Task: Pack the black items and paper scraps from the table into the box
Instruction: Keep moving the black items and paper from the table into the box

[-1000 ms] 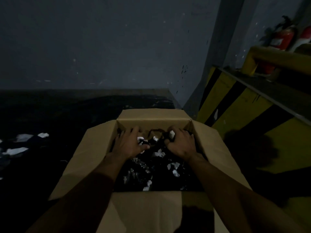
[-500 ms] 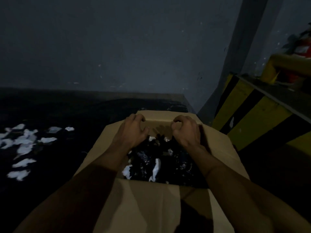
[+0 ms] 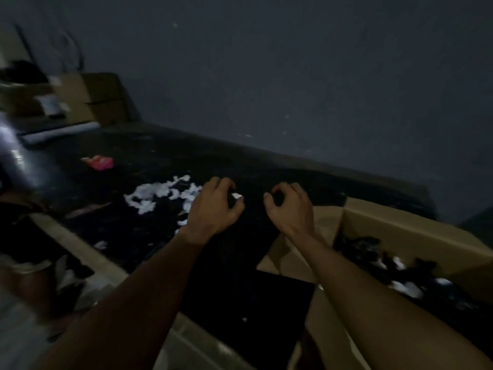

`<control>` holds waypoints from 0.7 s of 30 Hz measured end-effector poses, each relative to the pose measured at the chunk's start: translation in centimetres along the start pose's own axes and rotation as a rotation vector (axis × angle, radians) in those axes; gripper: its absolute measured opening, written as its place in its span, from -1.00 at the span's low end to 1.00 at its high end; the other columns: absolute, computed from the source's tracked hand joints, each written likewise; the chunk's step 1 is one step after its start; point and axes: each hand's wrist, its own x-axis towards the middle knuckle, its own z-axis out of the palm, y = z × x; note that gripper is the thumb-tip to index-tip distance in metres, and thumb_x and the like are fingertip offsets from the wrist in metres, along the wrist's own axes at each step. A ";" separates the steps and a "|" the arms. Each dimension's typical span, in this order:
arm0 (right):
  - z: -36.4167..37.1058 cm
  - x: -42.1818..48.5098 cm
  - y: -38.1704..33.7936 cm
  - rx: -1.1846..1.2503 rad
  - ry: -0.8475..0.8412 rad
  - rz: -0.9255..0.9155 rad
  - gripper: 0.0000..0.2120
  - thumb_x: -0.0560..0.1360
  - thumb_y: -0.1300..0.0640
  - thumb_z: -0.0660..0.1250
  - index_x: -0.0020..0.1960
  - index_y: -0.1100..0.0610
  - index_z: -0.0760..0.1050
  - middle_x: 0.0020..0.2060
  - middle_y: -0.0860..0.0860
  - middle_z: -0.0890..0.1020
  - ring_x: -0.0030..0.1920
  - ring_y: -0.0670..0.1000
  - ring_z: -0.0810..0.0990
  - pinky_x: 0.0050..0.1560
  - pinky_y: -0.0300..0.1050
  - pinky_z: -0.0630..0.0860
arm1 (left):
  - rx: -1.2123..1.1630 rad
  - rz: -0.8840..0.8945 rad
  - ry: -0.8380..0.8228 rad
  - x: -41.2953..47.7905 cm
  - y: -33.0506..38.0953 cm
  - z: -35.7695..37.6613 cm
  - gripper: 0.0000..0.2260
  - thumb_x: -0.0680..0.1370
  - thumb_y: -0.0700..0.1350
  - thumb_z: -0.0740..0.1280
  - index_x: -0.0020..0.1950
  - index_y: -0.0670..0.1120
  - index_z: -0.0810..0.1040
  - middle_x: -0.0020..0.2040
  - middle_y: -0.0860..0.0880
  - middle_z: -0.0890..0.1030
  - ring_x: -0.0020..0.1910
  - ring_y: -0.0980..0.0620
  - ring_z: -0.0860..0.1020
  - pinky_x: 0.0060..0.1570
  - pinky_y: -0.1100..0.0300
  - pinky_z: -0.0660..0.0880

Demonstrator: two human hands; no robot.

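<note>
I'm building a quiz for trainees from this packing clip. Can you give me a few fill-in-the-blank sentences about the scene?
1. The paper scraps on the table lie to the ___ of the left hand.
2. The box stands to the ___ of the right hand.
3. The items inside the box, mixed with white scraps, are ___ in colour.
Missing words: left; right; black.
</note>
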 end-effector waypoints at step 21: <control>31.6 -1.9 -14.8 -0.087 -0.157 0.102 -0.66 0.44 -0.10 0.34 0.15 0.04 0.51 0.17 0.10 0.49 0.16 0.19 0.47 0.11 0.10 0.48 | 0.032 -0.252 -0.254 -6.1 -35.1 -5.2 -0.59 0.50 0.14 0.28 0.24 -0.07 0.39 0.11 -0.09 0.46 0.07 -0.08 0.46 -0.07 0.09 0.46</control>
